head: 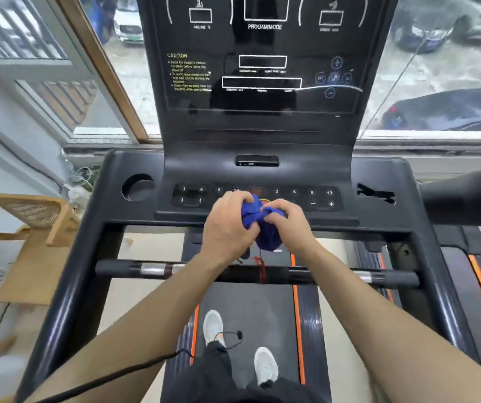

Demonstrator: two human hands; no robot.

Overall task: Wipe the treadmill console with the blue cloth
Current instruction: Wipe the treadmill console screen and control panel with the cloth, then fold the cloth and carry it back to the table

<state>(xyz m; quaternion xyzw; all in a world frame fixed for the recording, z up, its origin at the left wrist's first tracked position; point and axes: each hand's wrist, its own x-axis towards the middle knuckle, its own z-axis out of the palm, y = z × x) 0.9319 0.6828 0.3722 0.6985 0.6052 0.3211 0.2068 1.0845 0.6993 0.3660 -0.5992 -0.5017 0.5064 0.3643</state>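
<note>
The blue cloth [262,225] is bunched into a crumpled wad, held up between both hands just in front of the lower button panel [258,196] of the treadmill console [258,117]. Whether the cloth touches the panel cannot be told; its lower part hangs down past the console's front edge. The left hand [229,225] is curled around the cloth's left side, fingers folded over the top of the fabric. The right hand [287,221] is closed on the right side, its fingertips pinching into the folds. The two hands sit close together, nearly meeting over the cloth.

The button panel shows numbered keys to either side of the hands, with minus and plus keys on the right. Above it stands the dark, glossy display [262,53], switched off, bearing white outlines, the words "PROGAM/MODE" and a caution notice on its left. A round cup holder [138,187] is set in the console's left wing.

Below the hands a horizontal handlebar [256,273] crosses the frame, and a red cord [261,269] hangs down to it. Both forearms reach over this bar. Further down, two pale sneakers [266,366] stand on the black running belt [248,309], which has orange stripes along its sides. A wooden chair [30,219] stands to the left, and parked cars [448,110] show through the window behind the console.
</note>
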